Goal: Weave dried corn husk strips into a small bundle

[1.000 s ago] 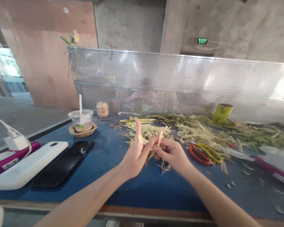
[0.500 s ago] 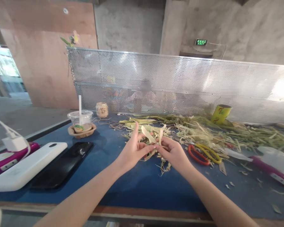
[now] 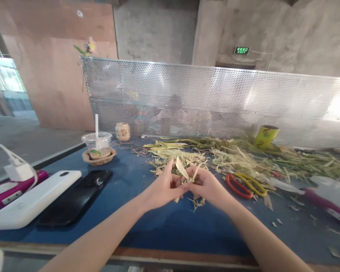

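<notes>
Between my hands is a pale dried husk strip [image 3: 181,167], which looks like corn husk, with two ends sticking up in a V. My left hand [image 3: 164,187] pinches it from the left, its forefinger pointing upward. From the right, my right hand [image 3: 206,184] grips the same strip with thumb and curled fingers. Both sets of fingertips meet at the strip's base, so part of it is hidden. Behind and below the hands lies a heap of shredded husk [image 3: 197,158].
Scissors with red and yellow handles [image 3: 239,185] lie right of my hands. A yellow roll [image 3: 266,136] stands among green leaves. Left are a black phone [image 3: 76,196], a white power bank [image 3: 36,198] and a lidded cup [image 3: 100,145]. A perforated metal screen [image 3: 187,100] closes the far side.
My hands have drawn closer together and slightly lower, with the fingers curled more tightly around the husk strip. The strip's upright ends now sit lower.
</notes>
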### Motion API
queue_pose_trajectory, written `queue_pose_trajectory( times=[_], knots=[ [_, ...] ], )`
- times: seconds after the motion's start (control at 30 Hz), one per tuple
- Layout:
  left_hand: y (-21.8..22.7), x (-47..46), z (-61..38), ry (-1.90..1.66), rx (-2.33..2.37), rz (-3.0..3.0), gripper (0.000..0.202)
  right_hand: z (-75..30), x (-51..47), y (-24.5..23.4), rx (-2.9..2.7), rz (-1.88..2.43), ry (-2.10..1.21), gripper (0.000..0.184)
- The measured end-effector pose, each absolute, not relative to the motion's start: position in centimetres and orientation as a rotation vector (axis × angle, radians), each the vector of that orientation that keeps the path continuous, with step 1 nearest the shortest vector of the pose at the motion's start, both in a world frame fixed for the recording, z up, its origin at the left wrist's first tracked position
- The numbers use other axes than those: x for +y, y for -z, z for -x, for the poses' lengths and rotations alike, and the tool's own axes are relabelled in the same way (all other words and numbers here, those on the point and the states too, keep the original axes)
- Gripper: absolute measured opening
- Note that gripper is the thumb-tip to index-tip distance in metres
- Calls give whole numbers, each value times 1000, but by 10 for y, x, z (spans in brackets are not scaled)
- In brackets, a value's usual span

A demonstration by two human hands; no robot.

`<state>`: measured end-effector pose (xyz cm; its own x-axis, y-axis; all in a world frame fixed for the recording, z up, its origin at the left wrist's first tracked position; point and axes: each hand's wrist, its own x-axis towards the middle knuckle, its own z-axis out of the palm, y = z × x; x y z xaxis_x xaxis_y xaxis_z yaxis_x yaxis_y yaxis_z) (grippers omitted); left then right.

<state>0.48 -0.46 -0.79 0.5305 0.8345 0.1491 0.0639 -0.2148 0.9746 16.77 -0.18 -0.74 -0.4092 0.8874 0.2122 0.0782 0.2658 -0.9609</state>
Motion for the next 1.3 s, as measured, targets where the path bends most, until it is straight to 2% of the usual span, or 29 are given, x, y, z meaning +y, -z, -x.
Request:
queue_pose_trajectory(
  times=[0.1,0.27,0.57,0.8,0.93,1.1,1.3],
  knots=[
    [10,-8,-10,-942,803,-1656,94,-166,3,12,-1572,871,-1240,36],
    [18,-12,-21,-1060,725,-1634,95,-164,9,22,-1366,763,-1282,31],
    [23,-14,-27,-1011,697,-1532,93,-165,9,22,-1261,801,-1302,32],
    [17,-13,-17,-1017,627,-1493,95,-169,9,14,-1292,766,-1575,43],
    [18,-12,-20,-1023,639,-1431,98,-166,9,17,-1362,760,-1428,38],
    [22,-14,-33,-1038,734,-1423,91,-161,11,23,-1236,806,-1334,35],
    [18,-7,-20,-1008,733,-1586,84,-171,12,14,-1322,694,-1414,34]
  ],
)
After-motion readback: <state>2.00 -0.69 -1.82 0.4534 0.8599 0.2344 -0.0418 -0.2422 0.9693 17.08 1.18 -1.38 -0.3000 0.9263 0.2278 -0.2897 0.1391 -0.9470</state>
